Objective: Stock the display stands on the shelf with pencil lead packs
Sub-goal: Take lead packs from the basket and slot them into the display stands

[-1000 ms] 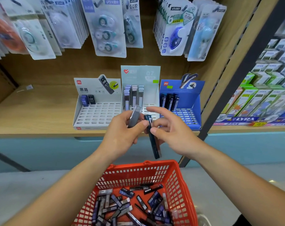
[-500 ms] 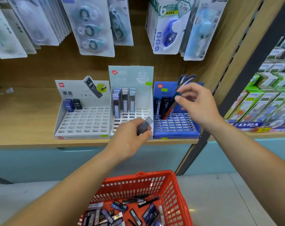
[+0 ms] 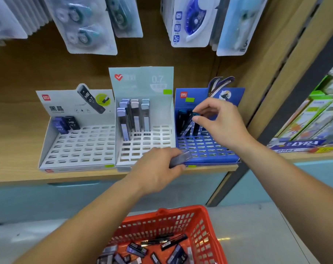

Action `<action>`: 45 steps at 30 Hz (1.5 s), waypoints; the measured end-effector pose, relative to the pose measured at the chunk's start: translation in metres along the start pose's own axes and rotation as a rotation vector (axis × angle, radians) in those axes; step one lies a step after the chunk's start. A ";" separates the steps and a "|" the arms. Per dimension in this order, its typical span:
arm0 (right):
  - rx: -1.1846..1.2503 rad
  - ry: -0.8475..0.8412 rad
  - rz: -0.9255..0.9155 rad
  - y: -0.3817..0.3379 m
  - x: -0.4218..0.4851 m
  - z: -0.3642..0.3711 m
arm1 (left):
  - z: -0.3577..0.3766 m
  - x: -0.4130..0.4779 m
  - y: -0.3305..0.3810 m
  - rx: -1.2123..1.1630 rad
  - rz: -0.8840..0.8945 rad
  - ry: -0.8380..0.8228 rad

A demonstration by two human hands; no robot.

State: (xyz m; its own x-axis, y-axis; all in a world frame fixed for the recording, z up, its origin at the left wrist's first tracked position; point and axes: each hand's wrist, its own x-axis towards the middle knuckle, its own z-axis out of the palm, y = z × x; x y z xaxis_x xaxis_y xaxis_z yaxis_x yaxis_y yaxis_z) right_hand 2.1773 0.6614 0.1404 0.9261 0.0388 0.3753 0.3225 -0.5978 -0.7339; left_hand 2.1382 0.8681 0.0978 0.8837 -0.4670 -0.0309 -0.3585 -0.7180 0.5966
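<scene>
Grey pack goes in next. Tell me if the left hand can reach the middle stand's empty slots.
Probably yes: the left hand, gripping the grey pack, hovers at the middle stand, empty slots just beyond; the right hand holds a dark pack at the blue stand.

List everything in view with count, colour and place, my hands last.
white stand: one, white, left on the shelf
grey stand: one, pale grey, middle
blue stand: one, blue, right
short packs: two, dark blue and black, white stand's back left corner
lilac packs: several, grey-lilac, grey stand's back rows
dark packs: few, teal-capped, blue stand's back row
basket: one, red, below the shelf
loose packs: many, dark, in the basket
blister cards: several, clear and blue, hanging above
boxes: several, green and white, far right
left hand: holds a grey pack by the stands' front edge
right hand: pinches a teal-capped pack at the blue stand's back row
</scene>
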 end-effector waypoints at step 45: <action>-0.488 -0.059 -0.247 0.000 0.018 0.017 | -0.005 0.004 -0.002 -0.279 -0.096 -0.150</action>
State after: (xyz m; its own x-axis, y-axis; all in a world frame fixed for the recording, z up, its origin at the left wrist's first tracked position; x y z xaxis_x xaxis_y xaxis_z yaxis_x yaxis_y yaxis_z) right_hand 2.1979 0.6754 0.1374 0.8481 0.2613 0.4609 0.4165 -0.8665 -0.2752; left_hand 2.1438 0.8700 0.1010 0.8478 -0.4898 -0.2033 -0.1609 -0.6029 0.7814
